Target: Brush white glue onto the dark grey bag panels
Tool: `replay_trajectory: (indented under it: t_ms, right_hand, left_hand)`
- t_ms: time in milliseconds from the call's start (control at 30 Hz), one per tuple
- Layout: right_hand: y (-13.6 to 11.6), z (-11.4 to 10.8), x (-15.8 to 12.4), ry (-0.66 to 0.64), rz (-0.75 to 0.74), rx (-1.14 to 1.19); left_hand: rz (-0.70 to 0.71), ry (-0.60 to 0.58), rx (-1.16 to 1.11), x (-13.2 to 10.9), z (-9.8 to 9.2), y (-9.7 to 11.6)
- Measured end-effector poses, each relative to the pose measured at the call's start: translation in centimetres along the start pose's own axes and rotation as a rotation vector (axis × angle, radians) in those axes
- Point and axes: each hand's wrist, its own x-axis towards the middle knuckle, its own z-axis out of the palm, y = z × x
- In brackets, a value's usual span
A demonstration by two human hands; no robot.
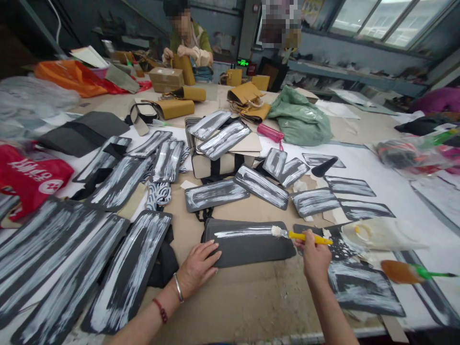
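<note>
My left hand (197, 266) lies flat with fingers spread on the left end of a dark grey panel (251, 247), pressing it onto the table. My right hand (315, 256) is closed round a yellow-handled brush (302, 235). The brush's white bristles touch the panel's upper edge, at the right end of a fresh white glue streak (240, 233). A silver bangle and a red cord sit on my left wrist.
Several glue-streaked dark panels (125, 268) cover the table around me. A second brush with a green handle (417, 273) lies at right. A cream bag (223, 163), tan bags (247, 96), a green plastic bag (302, 120) and a red bag (28, 177) lie farther back. Another person (189, 43) works at the far end.
</note>
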Motion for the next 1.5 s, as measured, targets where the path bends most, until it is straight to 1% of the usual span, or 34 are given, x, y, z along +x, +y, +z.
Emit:
replay_trajectory:
  t_ms: [100, 167, 233, 300, 400, 467, 567, 667, 733, 833, 933, 1133, 1200, 1267, 1300, 1367, 1433, 1500]
  right_hand:
    - [-0.1, -1.5, 1.0, 0.064, 0.026, -0.11]
    - [-0.8, -2.1, 0.3, 0.074, 0.023, -0.088]
    - [-1.9, -2.3, -1.6, 0.036, -0.004, -0.011]
    - [-3.1, -2.0, -4.6, -0.065, -0.032, 0.04]
    - [-4.6, -0.9, -9.7, -0.262, -0.053, 0.026]
    - [-5.1, 0.3, -12.6, -0.364, -0.064, 0.031]
    - [-5.3, 2.6, -15.6, -0.446, -0.069, 0.099]
    - [-4.9, 4.4, -16.8, -0.467, -0.038, 0.173]
    - [-4.4, 4.7, -16.6, -0.445, -0.024, 0.18]
    - [-3.3, 3.7, -15.2, -0.361, -0.023, 0.139]
    - [-1.9, 1.5, -12.6, -0.245, -0.024, 0.062]
    - [1.1, -3.8, -6.3, -0.02, -0.052, -0.094]
    - [1.4, -5.3, -5.1, 0.051, -0.06, -0.156]
    - [0.9, -6.4, -4.6, 0.091, -0.102, -0.177]
    - [0.5, -6.7, -4.7, 0.102, -0.146, -0.184]
    - [-0.4, -7.1, -5.1, 0.11, -0.301, -0.241]
    - [-0.9, -6.8, -5.7, 0.101, -0.514, -0.325]
    - [-0.8, -5.7, -6.7, 0.053, -0.726, -0.386]
  left_hand:
    - [-0.009, -0.011, -0.02, 0.0, -0.2, 0.1]
    - [-0.032, -0.03, -0.07, 0.2, -0.7, 0.3]
    - [-0.08, -0.041, -0.158, 0.4, -1.4, 0.6]
    - [-0.182, -0.04, -0.28, 0.8, -2.1, 0.9]
    - [-0.382, -0.036, -0.504, 1.5, -3.1, 0.9]
    - [-0.46, -0.04, -0.623, 1.9, -3.5, 0.7]
    - [-0.463, -0.04, -0.676, 2.1, -3.7, 0.5]
    - [-0.375, -0.042, -0.581, 1.8, -3.1, 0.2]
    - [-0.287, -0.044, -0.461, 1.4, -2.5, -0.1]
    - [-0.155, -0.037, -0.301, 1.0, -1.8, -0.5]
    - [-0.079, -0.009, -0.21, 1.0, -1.7, -0.7]
    - [-0.004, 0.006, -0.113, 1.3, -2.3, -0.3]
    - [0.018, -0.009, -0.09, 1.2, -2.3, -0.3]
    - [0.047, -0.03, -0.07, 1.0, -2.1, -0.4]
    - [0.066, -0.035, -0.061, 0.9, -2.0, -0.5]
    - [0.104, -0.026, -0.04, 0.6, -1.7, -0.8]
    - [0.132, -0.002, -0.022, 0.4, -1.4, -1.0]
    - [0.147, 0.017, -0.01, 0.2, -1.2, -1.1]
